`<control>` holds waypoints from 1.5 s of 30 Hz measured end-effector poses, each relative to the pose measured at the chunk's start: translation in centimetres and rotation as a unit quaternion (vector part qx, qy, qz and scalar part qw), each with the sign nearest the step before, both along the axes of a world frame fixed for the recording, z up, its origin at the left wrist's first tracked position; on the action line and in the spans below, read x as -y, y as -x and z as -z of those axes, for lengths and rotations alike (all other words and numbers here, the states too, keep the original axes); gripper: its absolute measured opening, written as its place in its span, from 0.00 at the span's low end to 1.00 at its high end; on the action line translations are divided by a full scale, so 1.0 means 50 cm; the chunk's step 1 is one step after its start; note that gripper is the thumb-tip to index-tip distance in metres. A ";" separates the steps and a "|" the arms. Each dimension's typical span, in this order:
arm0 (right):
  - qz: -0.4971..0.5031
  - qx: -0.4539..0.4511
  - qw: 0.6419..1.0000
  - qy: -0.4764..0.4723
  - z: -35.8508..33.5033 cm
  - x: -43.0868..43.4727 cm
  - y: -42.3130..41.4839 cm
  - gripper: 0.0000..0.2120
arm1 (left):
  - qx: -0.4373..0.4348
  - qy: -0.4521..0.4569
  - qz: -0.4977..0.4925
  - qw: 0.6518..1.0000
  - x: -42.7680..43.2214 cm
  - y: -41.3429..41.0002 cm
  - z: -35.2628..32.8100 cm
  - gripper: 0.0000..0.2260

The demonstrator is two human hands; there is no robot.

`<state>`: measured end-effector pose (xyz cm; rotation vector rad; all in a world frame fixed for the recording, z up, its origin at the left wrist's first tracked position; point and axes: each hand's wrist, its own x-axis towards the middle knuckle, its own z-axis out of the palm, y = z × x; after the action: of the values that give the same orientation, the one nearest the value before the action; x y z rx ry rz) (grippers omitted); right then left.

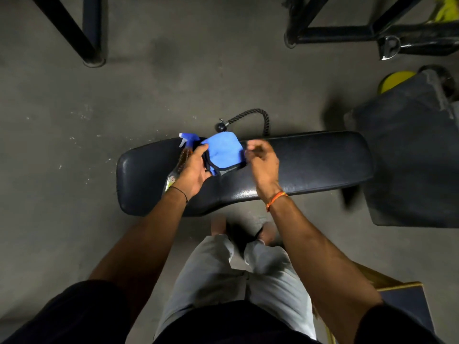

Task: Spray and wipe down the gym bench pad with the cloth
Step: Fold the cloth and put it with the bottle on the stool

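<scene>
Nearest me, my left hand (192, 170) and right hand (260, 158) each pinch an edge of the blue cloth (223, 150) over the pad (298, 165). The bottle (182, 160) lies on the pad beside my left hand.

Single head-worn wide-angle view, looking steeply down and forward from standing height; bench pad (298, 165) mid-frame, floor (74, 120) beyond, own legs near.
</scene>
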<state>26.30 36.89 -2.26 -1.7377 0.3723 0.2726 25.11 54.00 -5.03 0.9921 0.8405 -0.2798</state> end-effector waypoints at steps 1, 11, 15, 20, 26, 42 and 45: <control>0.023 -0.020 1.000 -0.004 0.010 0.004 -0.004 0.14 | 0.003 0.016 -0.020 1.000 -0.004 -0.001 0.004 0.17; 0.063 -0.226 0.959 -0.160 0.076 -0.023 0.027 0.22 | -0.032 -0.219 0.100 0.970 -0.031 0.016 0.074 0.14; 0.127 -0.228 0.950 -0.171 0.108 -0.020 0.031 0.19 | -0.087 -0.487 0.195 0.847 -0.091 0.052 0.133 0.26; 0.162 -0.233 0.944 -0.169 0.136 -0.011 0.034 0.21 | -0.158 -0.505 0.288 0.798 -0.130 0.080 0.191 0.36; 0.181 -0.273 0.924 -0.197 0.134 0.011 0.046 0.15 | -0.171 -0.410 0.303 0.843 -0.171 0.054 0.241 0.32; 0.230 -0.183 0.919 -0.261 0.058 0.206 0.162 0.31 | 0.021 -0.186 0.264 0.946 0.098 0.041 0.052 0.15; 0.288 -0.152 0.910 -0.258 0.036 0.279 0.238 0.27 | 0.059 -0.188 0.334 0.922 0.169 0.061 0.018 0.16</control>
<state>14.40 22.95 -4.05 -1.0043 0.9308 0.1850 22.05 45.55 -5.91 1.6334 0.4228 -0.6496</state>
